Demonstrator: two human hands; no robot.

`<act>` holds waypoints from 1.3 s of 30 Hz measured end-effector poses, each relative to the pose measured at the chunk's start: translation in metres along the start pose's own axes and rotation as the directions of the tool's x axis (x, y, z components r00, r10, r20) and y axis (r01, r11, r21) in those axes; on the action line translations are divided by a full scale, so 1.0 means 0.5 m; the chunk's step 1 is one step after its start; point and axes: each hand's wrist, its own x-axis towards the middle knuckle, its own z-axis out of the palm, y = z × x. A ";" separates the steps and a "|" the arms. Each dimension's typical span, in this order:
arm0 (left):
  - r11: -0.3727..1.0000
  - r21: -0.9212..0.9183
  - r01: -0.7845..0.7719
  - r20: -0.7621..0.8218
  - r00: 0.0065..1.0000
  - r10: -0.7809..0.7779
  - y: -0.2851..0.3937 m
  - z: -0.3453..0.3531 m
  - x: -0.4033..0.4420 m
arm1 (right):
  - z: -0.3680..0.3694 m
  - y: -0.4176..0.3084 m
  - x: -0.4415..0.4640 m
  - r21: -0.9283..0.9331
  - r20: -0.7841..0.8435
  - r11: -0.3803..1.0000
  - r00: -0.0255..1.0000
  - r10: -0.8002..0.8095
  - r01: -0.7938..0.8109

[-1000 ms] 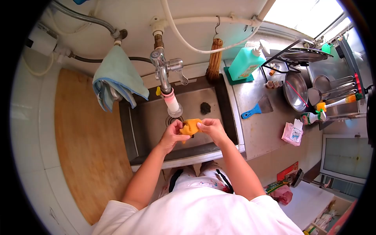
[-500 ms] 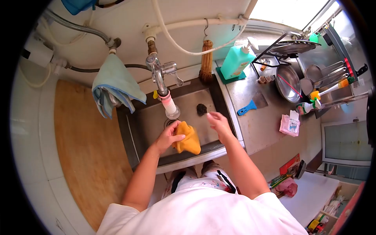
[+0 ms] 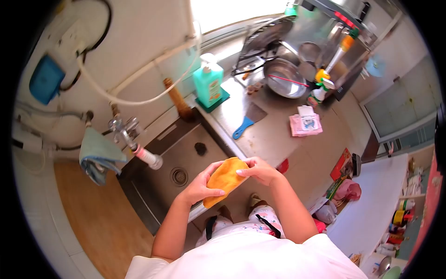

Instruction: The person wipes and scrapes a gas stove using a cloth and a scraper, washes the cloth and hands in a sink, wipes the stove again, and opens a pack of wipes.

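Note:
A yellow-orange cloth (image 3: 226,181), folded into a flat pad, is gripped between both my hands in front of the sink's near right corner. My left hand (image 3: 200,184) pinches its left side, thumb on top. At its upper right end, my right hand (image 3: 259,171) holds it with the thumb across the top and the fingers partly hidden. The metal sink (image 3: 160,200) lies beyond to the left, with a round drain (image 3: 179,176) and a dark scrubber (image 3: 200,149) inside. Its faucet (image 3: 147,156) hangs over the basin.
Right of the sink, the steel counter (image 3: 265,139) carries a blue-handled scraper (image 3: 244,126), a green pump bottle (image 3: 208,83), a pink wipes packet (image 3: 305,123), a metal pan (image 3: 285,78) and a spray bottle (image 3: 319,93). A pale blue towel (image 3: 98,153) hangs left of the faucet.
My view has turned right. The cloth has moved from over the sink toward the counter side and is now folded flat. My right hand, free before, now holds it too.

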 end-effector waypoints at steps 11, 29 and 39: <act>0.974 -0.215 -0.071 0.054 0.995 0.085 -0.015 0.481 0.426 | -0.347 -0.108 -0.486 -0.259 -0.471 0.720 0.567 -0.676 0.644; 0.996 -0.084 0.033 0.008 0.999 -0.032 -0.054 0.874 1.126 | -1.069 -0.303 -0.732 -0.263 -0.769 0.874 0.459 -0.445 0.408; 0.994 0.099 -0.056 0.029 0.998 0.053 0.001 1.005 1.494 | -1.312 -0.507 -0.552 -0.550 -0.516 0.752 0.560 -0.648 0.363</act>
